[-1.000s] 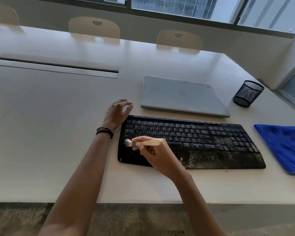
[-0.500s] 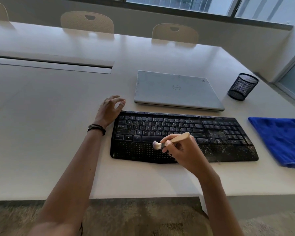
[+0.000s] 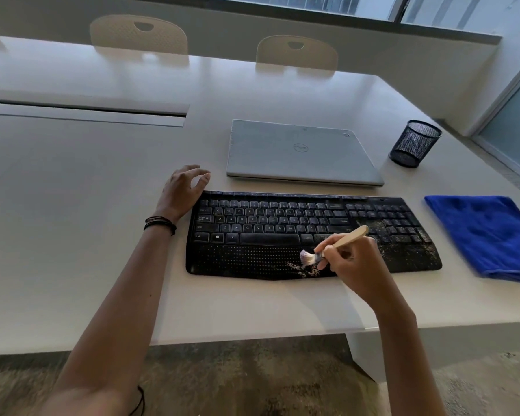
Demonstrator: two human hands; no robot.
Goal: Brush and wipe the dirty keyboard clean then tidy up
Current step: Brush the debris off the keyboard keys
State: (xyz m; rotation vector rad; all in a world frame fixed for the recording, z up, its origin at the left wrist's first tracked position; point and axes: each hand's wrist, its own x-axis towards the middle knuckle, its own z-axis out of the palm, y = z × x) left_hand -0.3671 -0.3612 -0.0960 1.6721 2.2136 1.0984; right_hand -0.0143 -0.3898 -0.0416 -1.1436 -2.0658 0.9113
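Observation:
A black keyboard [image 3: 282, 223] lies on the white table [image 3: 87, 235], with pale dust on its right keys and along its wrist rest. My right hand [image 3: 347, 265] grips a small wooden-handled brush [image 3: 336, 244], whose bristles touch the wrist rest beside a little heap of dust. My left hand [image 3: 182, 190] rests at the keyboard's far left corner, thumb on the corner, fingers loosely curved and holding nothing. A folded blue cloth [image 3: 487, 235] lies to the right of the keyboard.
A closed grey laptop [image 3: 300, 153] sits just behind the keyboard. A black mesh pen cup [image 3: 413, 144] stands at the back right. Two pale chairs [image 3: 138, 34] stand at the table's far side. The table's near edge is close below the keyboard.
My right hand has swept the brush rightward along the wrist rest, from the left end to right of the middle, pushing dust along. My left hand has stayed at the corner.

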